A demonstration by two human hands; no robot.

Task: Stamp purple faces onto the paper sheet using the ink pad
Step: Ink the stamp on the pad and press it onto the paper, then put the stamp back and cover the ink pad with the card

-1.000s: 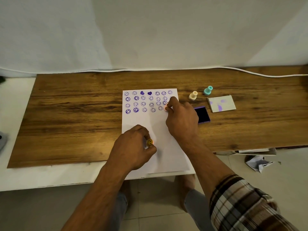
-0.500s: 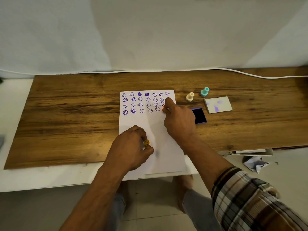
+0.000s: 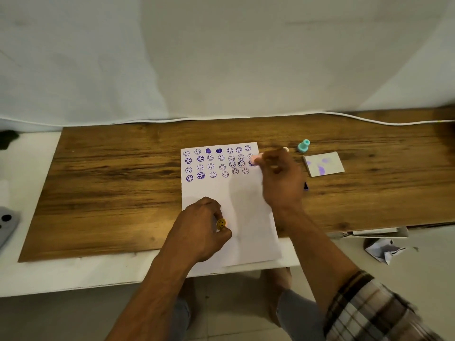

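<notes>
The right hand [image 3: 280,178] pinches a pink stamp [image 3: 256,158] at the paper sheet [image 3: 236,217] edge. The ink pad [image 3: 305,186] hides just right of it. The left hand [image 3: 202,225] grips a yellow stamp [image 3: 220,224].

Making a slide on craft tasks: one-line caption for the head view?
Right hand holds a pink stamp at the smiley-covered paper sheet; left hand grips a yellow one.
</notes>
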